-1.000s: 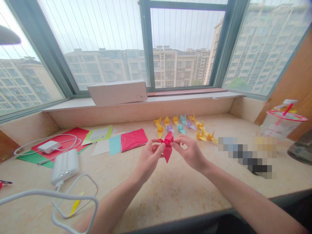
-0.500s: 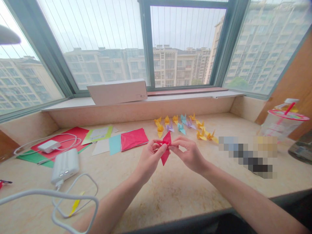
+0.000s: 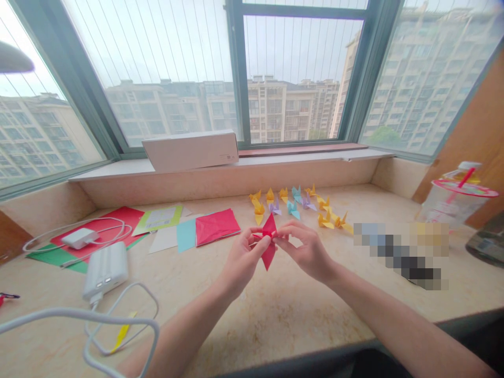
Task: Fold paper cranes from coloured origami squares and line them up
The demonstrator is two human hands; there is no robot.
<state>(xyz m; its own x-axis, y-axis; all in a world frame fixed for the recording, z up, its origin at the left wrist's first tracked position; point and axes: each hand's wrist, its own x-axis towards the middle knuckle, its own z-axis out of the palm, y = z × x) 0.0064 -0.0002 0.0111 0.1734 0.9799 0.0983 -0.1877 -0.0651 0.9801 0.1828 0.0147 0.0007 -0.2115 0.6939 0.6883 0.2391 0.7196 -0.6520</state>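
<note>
Red paper [image 3: 268,258] has swung a touch more upright | left hand [image 3: 244,253] pinches it, right hand [image 3: 310,249] its right side, just nearer than the paper birds [image 3: 293,209] | those look done, this one's part-folded, shaping to go imo

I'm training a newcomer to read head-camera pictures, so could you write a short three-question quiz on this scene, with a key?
1. Multiple choice: what colour is the folded paper that the left hand and the right hand hold between them?
A) yellow
B) red
C) purple

2. True or false: the white box lies on the counter, between the paper birds and the hands.

3. Fill in the blank: at the right side of the view, a red ____ sticks up through the lid of the clear cup.

Key:
1. B
2. False: the white box rests on the window ledge.
3. Straw
</note>
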